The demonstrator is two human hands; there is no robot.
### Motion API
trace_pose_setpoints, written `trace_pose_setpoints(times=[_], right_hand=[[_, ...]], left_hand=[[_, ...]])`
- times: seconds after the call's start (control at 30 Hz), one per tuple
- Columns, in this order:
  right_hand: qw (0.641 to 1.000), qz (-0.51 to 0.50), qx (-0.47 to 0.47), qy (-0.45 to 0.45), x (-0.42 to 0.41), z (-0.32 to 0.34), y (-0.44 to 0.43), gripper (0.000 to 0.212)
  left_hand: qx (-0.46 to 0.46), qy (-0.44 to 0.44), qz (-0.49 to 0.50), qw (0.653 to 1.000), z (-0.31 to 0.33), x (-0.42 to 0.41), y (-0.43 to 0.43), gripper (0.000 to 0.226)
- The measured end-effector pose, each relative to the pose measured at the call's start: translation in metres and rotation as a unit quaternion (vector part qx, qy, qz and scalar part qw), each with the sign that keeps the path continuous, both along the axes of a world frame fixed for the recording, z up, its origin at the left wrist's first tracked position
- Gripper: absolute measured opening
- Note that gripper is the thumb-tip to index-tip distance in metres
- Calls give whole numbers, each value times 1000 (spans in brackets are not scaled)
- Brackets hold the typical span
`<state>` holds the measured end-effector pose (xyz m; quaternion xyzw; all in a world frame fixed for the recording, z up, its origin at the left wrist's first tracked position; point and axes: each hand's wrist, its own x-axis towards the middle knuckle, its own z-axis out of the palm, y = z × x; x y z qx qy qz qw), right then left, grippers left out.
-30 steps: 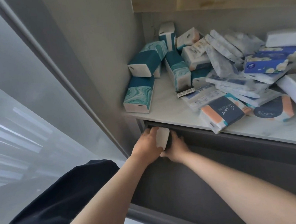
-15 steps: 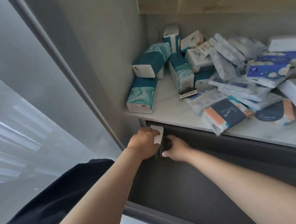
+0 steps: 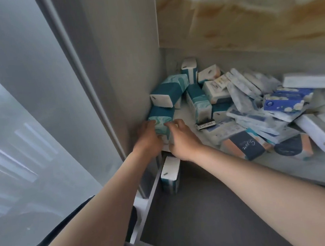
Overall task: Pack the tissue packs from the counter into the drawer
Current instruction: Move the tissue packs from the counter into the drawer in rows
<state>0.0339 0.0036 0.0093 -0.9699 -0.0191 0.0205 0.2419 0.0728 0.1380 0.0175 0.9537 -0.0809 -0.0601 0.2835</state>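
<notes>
- Teal-and-white marbling: the teal marbled pack [image 3: 160, 121] lies at the front left corner of the bench [image 3: 266, 165], with both hands on it.
- Left hand [image 3: 148, 134]: fingers curl over the pack's left side, grasping it. The palm is hidden behind the back of the hand.
- Right hand [image 3: 183, 140]: thumb and fingers close on the pack's right edge, also grasping. The pack is not lifted; it rests on the bench.
- Change: a second ago both hands were below the bench edge, pushing a white-ended pack into the drawer [image 3: 217, 217]. They have since let go of it and come up to the bench.
- That stowed pack [image 3: 170, 172] stands on end in the drawer's front left corner, against the drawer side, with no hand on it.
- The rest of the visible drawer floor is dark grey, and no other pack shows in it.
- Just behind the grasped pack, a darker teal pack [image 3: 167, 96] rests partly on top of its far end, close to the side wall [image 3: 121, 67].
- Further right, a loose heap [image 3: 265, 102] of blue, white and pale packs covers most of the bench. A navy-and-peach pack [image 3: 244, 146] sits near the front edge.
- Judgement: one pack is visibly stowed and the second pick is in hand, so the task is at an early stage.
- Risk: pulling the grasped pack forward may tip the darker teal pack leaning on it.
</notes>
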Motion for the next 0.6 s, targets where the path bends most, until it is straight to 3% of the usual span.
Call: trace_pose_setpoints(times=[0.07, 0.17, 0.23, 0.4, 0.6], right_hand=[[998, 12, -14, 59, 14, -5, 1, 90], [994, 28, 30, 97, 21, -14, 1, 95], [995, 11, 75, 69, 17, -20, 0, 91], [994, 0, 111, -2, -10, -34, -7, 89], [990, -10, 137, -25, -39, -27, -11, 95]], left_hand=[[-24, 15, 18, 999, -2, 5, -1, 55], [-95, 16, 30, 995, 2, 8, -4, 44], [-132, 3, 41, 990, 6, 5, -3, 32], [-90, 8, 20, 996, 3, -11, 1, 59], [-149, -18, -11, 989, 5, -34, -2, 54]])
